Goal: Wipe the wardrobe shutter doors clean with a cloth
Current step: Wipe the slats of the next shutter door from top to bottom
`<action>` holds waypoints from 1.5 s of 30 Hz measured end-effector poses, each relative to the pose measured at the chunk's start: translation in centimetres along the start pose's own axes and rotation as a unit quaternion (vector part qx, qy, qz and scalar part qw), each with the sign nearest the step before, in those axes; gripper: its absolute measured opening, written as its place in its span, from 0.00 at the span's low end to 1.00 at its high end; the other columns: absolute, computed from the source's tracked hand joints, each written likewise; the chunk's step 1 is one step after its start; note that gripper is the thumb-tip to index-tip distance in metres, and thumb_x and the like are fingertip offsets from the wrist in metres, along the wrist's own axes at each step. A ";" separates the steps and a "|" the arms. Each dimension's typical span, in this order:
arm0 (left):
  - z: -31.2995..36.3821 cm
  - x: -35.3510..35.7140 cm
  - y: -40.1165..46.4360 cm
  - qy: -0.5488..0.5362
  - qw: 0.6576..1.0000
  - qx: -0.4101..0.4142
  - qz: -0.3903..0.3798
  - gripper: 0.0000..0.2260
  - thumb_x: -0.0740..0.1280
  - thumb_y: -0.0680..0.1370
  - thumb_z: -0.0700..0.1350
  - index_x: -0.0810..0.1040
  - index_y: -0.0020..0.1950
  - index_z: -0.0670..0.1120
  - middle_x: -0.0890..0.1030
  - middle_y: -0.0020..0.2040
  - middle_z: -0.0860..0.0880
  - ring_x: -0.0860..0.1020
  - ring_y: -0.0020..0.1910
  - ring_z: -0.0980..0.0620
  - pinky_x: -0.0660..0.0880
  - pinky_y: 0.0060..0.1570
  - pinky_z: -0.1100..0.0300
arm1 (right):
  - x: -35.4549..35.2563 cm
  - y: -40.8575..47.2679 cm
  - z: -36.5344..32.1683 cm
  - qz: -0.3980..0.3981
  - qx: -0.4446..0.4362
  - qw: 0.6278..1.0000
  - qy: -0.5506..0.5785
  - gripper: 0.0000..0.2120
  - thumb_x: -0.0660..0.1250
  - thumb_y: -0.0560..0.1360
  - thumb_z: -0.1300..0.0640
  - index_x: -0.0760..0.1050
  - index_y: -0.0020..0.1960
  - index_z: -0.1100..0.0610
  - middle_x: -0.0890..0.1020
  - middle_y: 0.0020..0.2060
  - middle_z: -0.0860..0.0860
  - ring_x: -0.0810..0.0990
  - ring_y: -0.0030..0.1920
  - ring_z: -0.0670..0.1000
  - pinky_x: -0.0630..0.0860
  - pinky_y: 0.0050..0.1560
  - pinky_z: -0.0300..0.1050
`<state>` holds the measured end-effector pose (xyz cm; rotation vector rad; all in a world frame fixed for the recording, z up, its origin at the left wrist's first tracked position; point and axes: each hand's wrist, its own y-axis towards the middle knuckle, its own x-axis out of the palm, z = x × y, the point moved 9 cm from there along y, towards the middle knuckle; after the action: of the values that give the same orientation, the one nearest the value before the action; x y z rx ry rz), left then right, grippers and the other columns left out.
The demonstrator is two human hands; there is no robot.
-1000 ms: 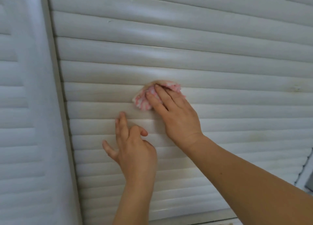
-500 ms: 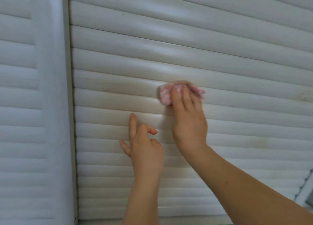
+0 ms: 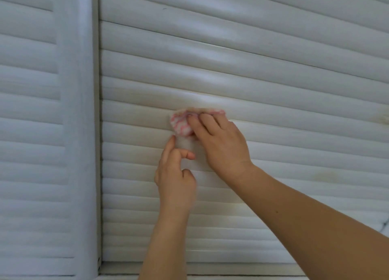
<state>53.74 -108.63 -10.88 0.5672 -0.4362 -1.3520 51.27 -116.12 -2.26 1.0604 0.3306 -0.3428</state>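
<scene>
Cloth [image 3: 181,124], pink-and-white, bunched: it lies flat against the right shutter door [image 3: 273,73], on a slat about mid-height and left of the door's centre, nearer the left edge than the right. Your right hand [image 3: 221,145] covers its right part; the fingers [image 3: 207,123] lie straight across it and press it to the slat, so the grip here is pressing, not pinching. How the thumb sits cannot be told.

Left hand [image 3: 175,174]: directly below the cloth, forearm rising from the bottom edge of the door. Your index finger points up, its tip just beneath the cloth's lower edge; whether it touches the cloth cannot be told. The other fingers curl loosely and hold nothing. The hand is slightly blurred.

Right shutter door: white horizontal slats with faint yellowish marks, one near the right edge [image 3: 384,117] level with the cloth, another lower down on the right.

Left shutter door [image 3: 29,132]: white, slatted likewise, separated from the right door by a vertical frame strip [image 3: 97,132].

Bottom rail [image 3: 242,268]: runs beneath the lowest slats of the right door.
</scene>
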 end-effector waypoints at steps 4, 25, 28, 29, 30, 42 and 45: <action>0.5 0.1 -0.4 0.082 0.997 0.002 -0.014 0.26 0.58 0.66 0.26 0.64 0.37 0.60 0.61 0.74 0.53 0.57 0.74 0.53 0.55 0.69 0.47 | -0.7 -2.3 4.3 0.003 0.053 0.998 -0.024 0.18 0.59 0.72 0.59 0.78 0.58 0.60 0.80 0.47 0.58 0.78 0.43 0.61 0.78 0.39 0.53; -0.2 -0.5 -0.4 0.137 0.986 -0.041 -0.088 0.22 0.56 0.69 0.27 0.65 0.37 0.57 0.54 0.75 0.60 0.48 0.74 0.63 0.35 0.70 0.51 | -1.6 1.5 1.9 0.038 0.076 0.994 -0.073 0.10 0.62 0.67 0.55 0.81 0.42 0.53 0.78 0.33 0.51 0.76 0.32 0.56 0.60 0.40 0.46; -0.2 -1.3 -0.3 0.159 0.983 -0.038 -0.081 0.21 0.57 0.69 0.28 0.64 0.37 0.57 0.52 0.76 0.59 0.53 0.73 0.63 0.35 0.70 0.51 | -2.3 0.1 3.5 0.054 0.096 0.994 -0.011 0.09 0.68 0.65 0.56 0.82 0.44 0.56 0.79 0.40 0.56 0.78 0.38 0.60 0.70 0.40 0.48; -0.3 -1.8 -0.2 0.170 0.982 -0.040 -0.076 0.21 0.57 0.69 0.28 0.65 0.38 0.57 0.51 0.76 0.59 0.54 0.72 0.63 0.36 0.70 0.51 | -2.3 -0.1 3.7 0.059 0.104 0.993 0.003 0.09 0.69 0.65 0.57 0.82 0.44 0.58 0.80 0.43 0.58 0.78 0.39 0.62 0.72 0.40 0.49; -0.3 -1.8 -0.2 0.179 0.980 -0.039 -0.075 0.20 0.57 0.69 0.29 0.66 0.40 0.56 0.49 0.76 0.58 0.54 0.72 0.62 0.36 0.70 0.50 | -2.4 -0.2 3.9 0.063 0.110 0.992 0.004 0.09 0.68 0.64 0.58 0.81 0.43 0.60 0.80 0.44 0.59 0.78 0.39 0.63 0.73 0.39 0.49; -1.4 -3.0 -0.3 0.198 0.980 -0.027 0.004 0.18 0.59 0.68 0.28 0.69 0.43 0.53 0.52 0.77 0.52 0.57 0.73 0.57 0.38 0.69 0.49 | -0.4 6.0 -4.3 0.090 0.002 0.995 -0.043 0.05 0.68 0.69 0.54 0.82 0.43 0.49 0.76 0.33 0.50 0.75 0.34 0.54 0.57 0.41 0.45; -2.1 -3.4 -0.6 0.206 0.977 -0.041 0.044 0.18 0.60 0.66 0.27 0.73 0.45 0.50 0.54 0.76 0.48 0.55 0.74 0.52 0.40 0.69 0.46 | -0.5 6.7 -5.8 0.132 -0.021 0.989 -0.062 0.07 0.68 0.68 0.61 0.82 0.41 0.51 0.76 0.33 0.51 0.74 0.33 0.54 0.58 0.41 0.48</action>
<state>53.91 -105.11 -12.84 0.7314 -0.0664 -1.1244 53.07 -107.91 0.65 1.0218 0.0827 -0.1619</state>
